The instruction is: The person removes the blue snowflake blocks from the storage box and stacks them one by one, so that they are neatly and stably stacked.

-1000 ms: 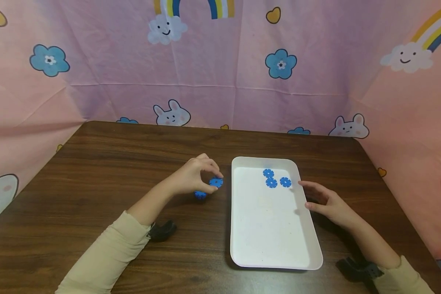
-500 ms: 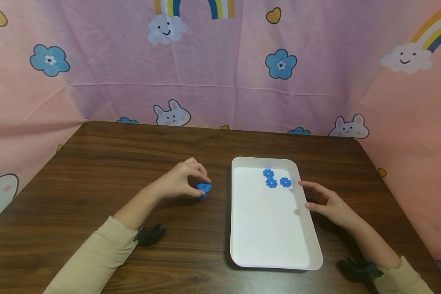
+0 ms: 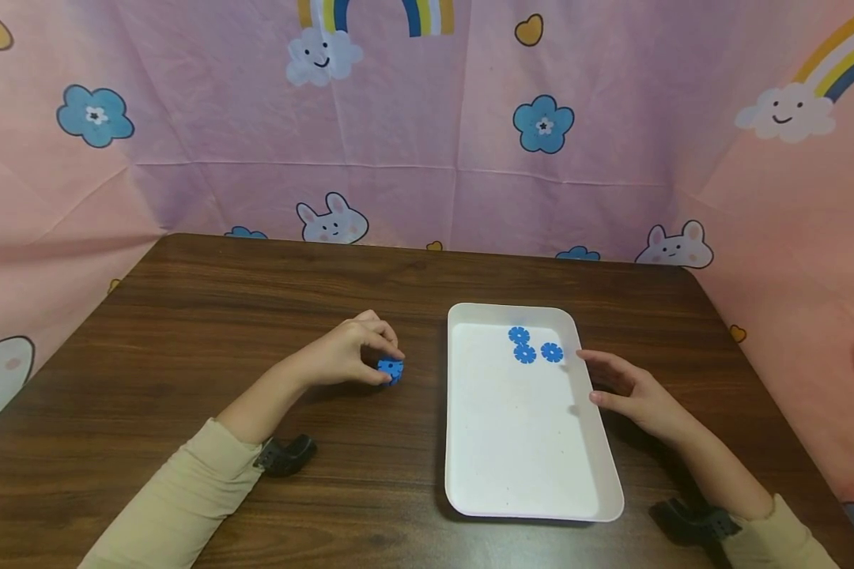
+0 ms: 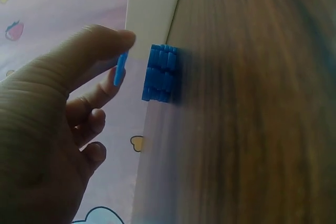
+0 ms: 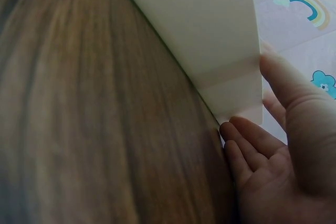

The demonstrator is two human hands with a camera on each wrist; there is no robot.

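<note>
My left hand [image 3: 345, 352] pinched a disc [image 4: 120, 70], face up, probably level, blue and notched; my right hand [image 3: 644, 399], fingers loose, touched the tray [image 3: 519, 450] on its right side.

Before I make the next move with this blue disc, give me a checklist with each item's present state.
1. Grip: ok, the left hand pinches the held disc.
2. Clearance: ok, a gap shows between it and the blue stack in the left wrist view.
3. Stack standing on the table: ok.
4. Exact alignment over the stack: cannot tell.
5. White tray free of discs: not ok, three blue discs lie toward its far end.
6. Right hand bracing the tray firmly: cannot tell.
</note>
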